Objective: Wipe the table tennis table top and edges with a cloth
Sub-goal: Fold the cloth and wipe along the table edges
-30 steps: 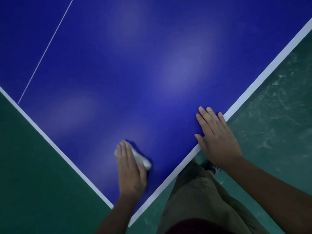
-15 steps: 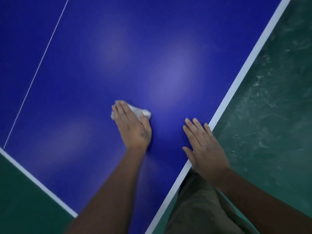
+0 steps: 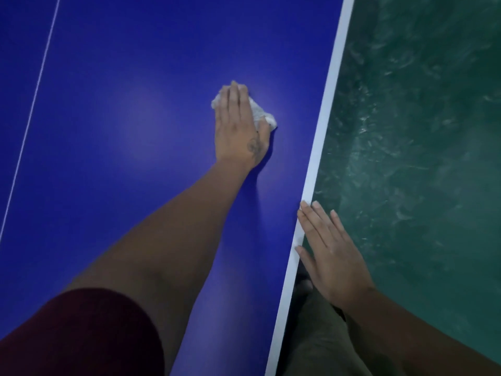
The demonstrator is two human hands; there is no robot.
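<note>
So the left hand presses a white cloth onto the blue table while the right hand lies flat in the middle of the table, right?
Not quite. The left hand does press the white cloth onto the blue table, but the right hand lies flat at the white edge stripe, not the middle, as the head view shows.

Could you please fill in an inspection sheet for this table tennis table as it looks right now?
Surface: blue table top, glossy with soft light patches; white edge line; thin white centre line.
Job's things: crumpled white cloth lies on the top, near the edge line.
Clutter: nothing seen.
Hands: left hand presses flat on the cloth; right hand flat, fingers straight, at the edge line.
Cables: nothing seen.
Surroundings: scuffed green floor; dark red sleeve.
</note>
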